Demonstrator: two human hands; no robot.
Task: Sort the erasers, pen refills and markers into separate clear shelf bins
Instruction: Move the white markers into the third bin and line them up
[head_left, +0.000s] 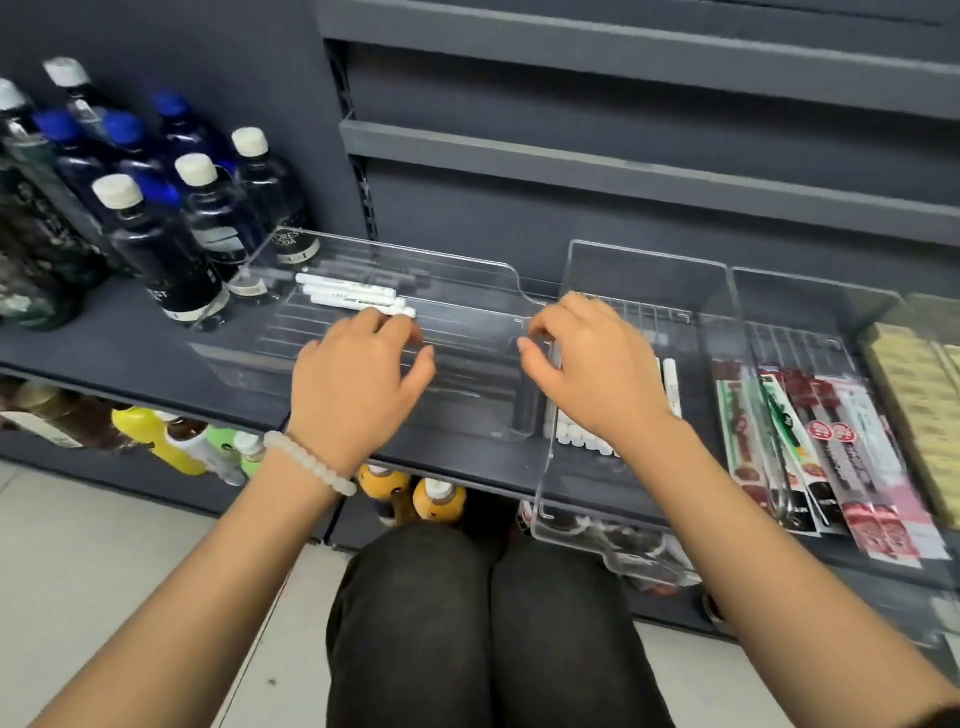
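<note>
Three white markers (349, 294) lie side by side at the back of the left clear bin (467, 275). My left hand (358, 374) hovers over that bin, its fingertips at the near end of the markers, fingers loosely curled and holding nothing that I can see. My right hand (592, 364) hangs over the middle clear bin (649, 265), fingers loosely curled; more white markers (576, 435) lie beneath it, partly hidden. Packets of pen refills (810, 441) fill the right clear bin (810, 296). Tan erasers (914, 384) lie at the far right.
Dark bottles (156, 239) with white and blue caps stand on the grey shelf (104, 332) left of the bins. Coloured bottles (161, 436) lie on the lower shelf. Empty grey shelves (623, 171) rise behind. My knees (467, 623) are below the shelf edge.
</note>
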